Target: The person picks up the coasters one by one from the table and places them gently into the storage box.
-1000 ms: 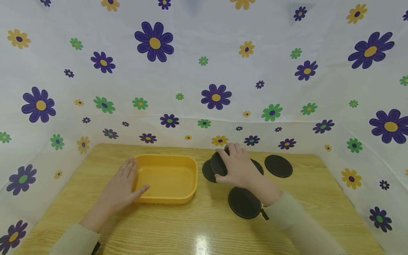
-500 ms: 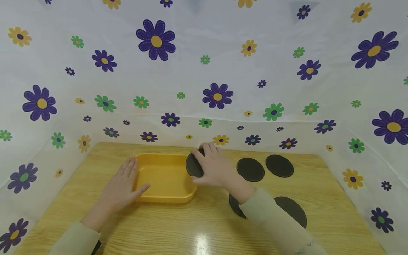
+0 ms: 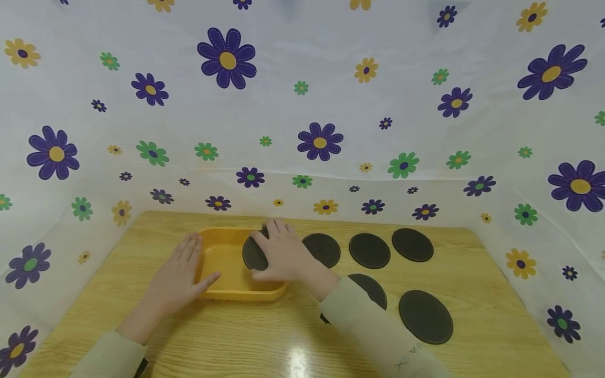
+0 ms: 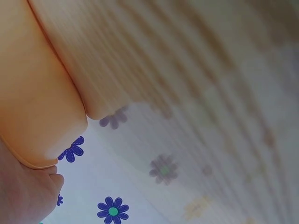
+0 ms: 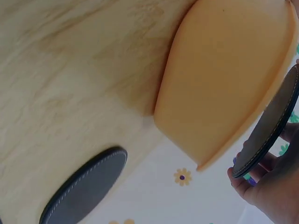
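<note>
A shallow yellow plastic tray point(image 3: 236, 295) stands on the table at centre left. Over its right half my right hand point(image 3: 285, 257) holds a round black coaster point(image 3: 252, 254) by the edge, between thumb and fingers. The right wrist view shows this coaster point(image 5: 267, 130) tilted above the tray's rim, with pale stitching round its border. My left hand point(image 3: 175, 278) lies along the tray's left side, fingers straight and thumb reaching over the front corner. In the left wrist view, fingertips point(image 4: 49, 186) of that hand touch the tray's side point(image 4: 42, 93).
Several more black coasters lie apart to the tray's right: a back row with a left coaster point(image 3: 323, 248), a middle one point(image 3: 369, 251) and a right one point(image 3: 413, 244), and a large front coaster point(image 3: 426, 316). Another coaster point(image 3: 371, 289) is partly under my right sleeve. A flowered cloth point(image 3: 279, 115) surrounds the wooden table point(image 3: 227, 336).
My right hand has carried the coaster left, from among the other coasters to over the tray. More coasters show behind the arm. My left hand stays in place at the tray.
</note>
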`<action>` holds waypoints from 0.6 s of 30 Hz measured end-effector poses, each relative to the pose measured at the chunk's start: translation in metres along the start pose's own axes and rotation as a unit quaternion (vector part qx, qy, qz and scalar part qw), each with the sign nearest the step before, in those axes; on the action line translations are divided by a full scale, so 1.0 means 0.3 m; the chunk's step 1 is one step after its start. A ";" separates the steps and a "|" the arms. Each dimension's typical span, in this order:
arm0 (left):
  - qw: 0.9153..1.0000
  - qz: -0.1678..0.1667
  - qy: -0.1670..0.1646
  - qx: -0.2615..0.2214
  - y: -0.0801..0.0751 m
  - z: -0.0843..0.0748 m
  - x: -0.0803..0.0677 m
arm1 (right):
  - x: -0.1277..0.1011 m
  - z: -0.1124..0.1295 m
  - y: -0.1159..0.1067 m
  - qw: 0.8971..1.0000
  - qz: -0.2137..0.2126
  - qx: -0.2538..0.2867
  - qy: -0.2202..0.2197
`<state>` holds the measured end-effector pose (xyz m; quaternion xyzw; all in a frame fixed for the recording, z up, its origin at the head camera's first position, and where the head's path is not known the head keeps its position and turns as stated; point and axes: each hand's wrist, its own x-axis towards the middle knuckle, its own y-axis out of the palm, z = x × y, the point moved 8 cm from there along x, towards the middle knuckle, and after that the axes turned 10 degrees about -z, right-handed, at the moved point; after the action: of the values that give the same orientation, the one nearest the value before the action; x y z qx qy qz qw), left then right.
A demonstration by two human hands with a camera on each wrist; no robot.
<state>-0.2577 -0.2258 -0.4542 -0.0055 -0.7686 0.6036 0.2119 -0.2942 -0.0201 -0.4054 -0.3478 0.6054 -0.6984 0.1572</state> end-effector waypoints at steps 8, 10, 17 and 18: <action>1.000 0.002 -0.005 0.001 -0.004 0.000 -0.003 | 0.030 0.048 0.085 0.999 0.027 -0.033 -0.017; 1.000 0.002 -0.005 0.003 -0.006 0.000 -0.003 | 0.031 0.054 0.106 0.999 0.037 -0.031 -0.018; 1.000 0.001 -0.004 0.005 -0.007 -0.003 -0.002 | 0.025 0.060 0.156 0.996 0.072 -0.046 -0.016; 1.000 0.002 -0.004 0.005 -0.008 -0.004 -0.002 | 0.024 0.061 0.159 0.996 0.075 -0.048 -0.016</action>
<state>-0.2562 -0.2255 -0.4521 -0.0034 -0.7662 0.6080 0.2081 -0.2967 -0.0485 -0.4485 -0.3191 0.6601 -0.6494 0.2021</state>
